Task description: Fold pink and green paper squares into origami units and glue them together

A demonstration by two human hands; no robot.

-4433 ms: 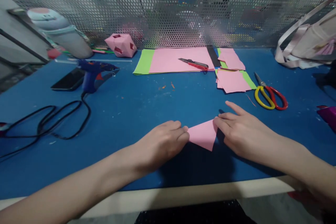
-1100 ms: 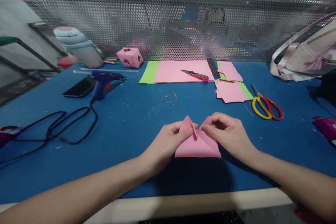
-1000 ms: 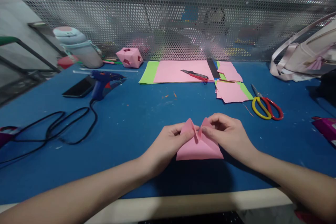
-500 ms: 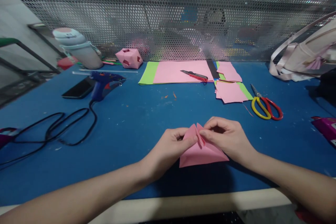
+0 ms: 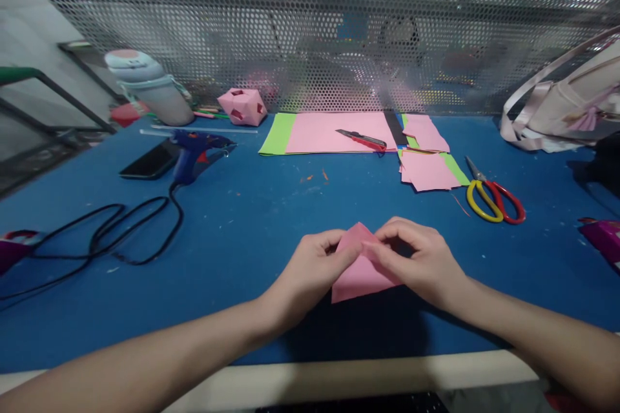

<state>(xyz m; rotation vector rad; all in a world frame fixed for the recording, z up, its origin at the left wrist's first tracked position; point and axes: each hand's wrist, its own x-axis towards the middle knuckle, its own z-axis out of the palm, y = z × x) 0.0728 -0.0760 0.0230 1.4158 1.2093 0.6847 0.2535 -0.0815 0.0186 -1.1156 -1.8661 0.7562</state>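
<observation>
A folded piece of pink paper (image 5: 364,279) is held above the front part of the blue table, its top corner pointing away from me. My left hand (image 5: 317,268) pinches it from the left, thumb on the near face and fingers behind. From the other side my right hand (image 5: 416,258) grips it too, with the thumb pressed close to the left thumb near the middle. Both thumbs and the right hand cover part of the folds.
Beyond the hands lie pink and green sheets (image 5: 334,131) with a box cutter (image 5: 363,140), and smaller pink squares (image 5: 429,170). Scissors (image 5: 491,197) rest at right. At left are a glue gun (image 5: 191,151) with its cord, a phone (image 5: 151,160), a bottle (image 5: 155,93) and a pink paper polyhedron (image 5: 243,106).
The two raised points at the paper's top now look like a single corner. My right thumb and fingers have shifted slightly over the paper, covering its right corner.
</observation>
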